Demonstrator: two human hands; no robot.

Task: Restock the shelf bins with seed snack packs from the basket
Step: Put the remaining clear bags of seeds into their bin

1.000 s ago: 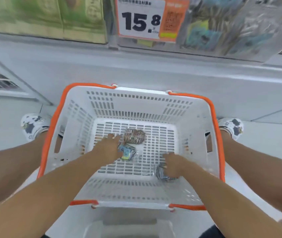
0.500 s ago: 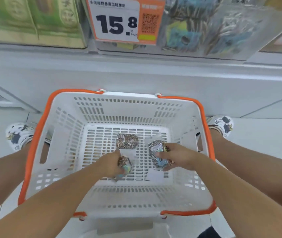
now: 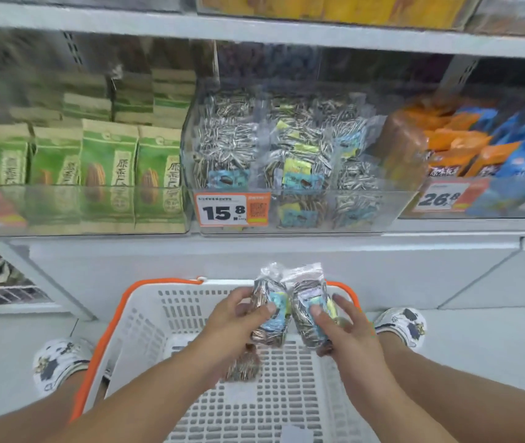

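The left hand pinches one seed pack between thumb on its near face and fingers curled behind it. The right hand grips a second seed pack the same way, thumb on the blue label, fingers wrapped round its right edge. The two packs stand upright and touch side by side, held above the far rim of the white basket, their clear top seals pointing toward the shelf. A third pack lies on the basket floor, just near of the left hand and partly hidden by the left forearm.

Half a second ago both hands were low inside the basket, apart, each with a pack just off the floor; now they have risen and come together, and the view has tipped up to show the shelf instead of mostly basket.

Straight beyond the packs, on the shelf, stands a clear bin with like seed packs stacked inside and a 15.8 price tag on its front wall. Its open top has free room under the upper shelf. Green bags fill the bin to the left, orange and blue bags the one to the right. Between hands and bin lies only the white shelf base.
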